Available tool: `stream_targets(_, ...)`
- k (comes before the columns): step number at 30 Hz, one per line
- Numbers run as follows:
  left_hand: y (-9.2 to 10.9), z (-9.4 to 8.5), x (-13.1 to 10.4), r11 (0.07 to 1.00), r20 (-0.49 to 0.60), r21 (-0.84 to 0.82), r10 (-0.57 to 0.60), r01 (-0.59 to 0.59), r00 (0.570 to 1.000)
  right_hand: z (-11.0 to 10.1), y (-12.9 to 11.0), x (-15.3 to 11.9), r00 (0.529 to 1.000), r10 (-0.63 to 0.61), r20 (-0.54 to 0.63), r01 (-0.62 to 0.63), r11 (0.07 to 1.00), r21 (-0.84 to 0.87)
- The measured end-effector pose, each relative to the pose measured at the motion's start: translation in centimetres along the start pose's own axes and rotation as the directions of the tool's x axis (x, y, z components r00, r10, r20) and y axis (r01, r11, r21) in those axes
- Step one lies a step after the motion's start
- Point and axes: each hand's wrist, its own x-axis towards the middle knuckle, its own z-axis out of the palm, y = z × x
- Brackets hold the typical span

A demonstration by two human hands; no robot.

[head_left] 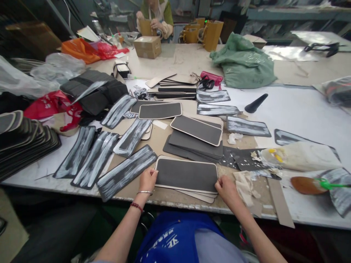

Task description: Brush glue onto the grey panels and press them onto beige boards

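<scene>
A dark grey rectangular panel [186,174] with rounded corners and a beige rim lies in front of me, on top of other beige-edged pieces [197,195]. At its left end, my left hand [148,179] is closed with the fingertips on the edge. My right hand [226,187] pinches the opposite end near the lower corner. Just beyond is a stack of plain dark panels [196,146], with a beige-rimmed panel [197,129] lying askew on top. Left of my left hand rests a dark strip [127,171] streaked with white, probably glue.
More white-streaked strips [94,159] spread leftward, beside a tall pile of dark panels [24,146]. On the right are a stained whitish container [301,155] and a brown paddle-shaped tool [307,185]. A green bag [244,60] stands farther back. Another person [156,22] handles a tan piece across the table.
</scene>
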Motion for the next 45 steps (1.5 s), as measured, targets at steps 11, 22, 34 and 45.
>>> stream_targets(11,-0.4,0.6,0.2,1.000,-0.050,-0.003,-0.030,0.030,0.998,0.9,0.1,0.8,0.997,-0.067,0.044,0.075,0.966,-0.246)
stream_targets(22,-0.3,0.5,-0.8,0.990,-0.056,0.125,0.075,-0.068,0.996,0.5,-0.7,0.1,0.998,-0.048,0.039,0.057,0.951,-0.305)
stream_targets(34,1.5,4.6,-2.4,0.724,0.022,0.459,0.570,-0.515,0.822,-0.2,-1.8,-0.2,0.996,0.030,0.085,-0.001,0.948,-0.318)
stream_targets(45,1.1,5.6,-2.1,0.663,0.062,0.537,0.586,-0.522,0.808,-0.8,-2.2,-0.8,1.000,0.005,0.015,0.001,0.923,-0.386)
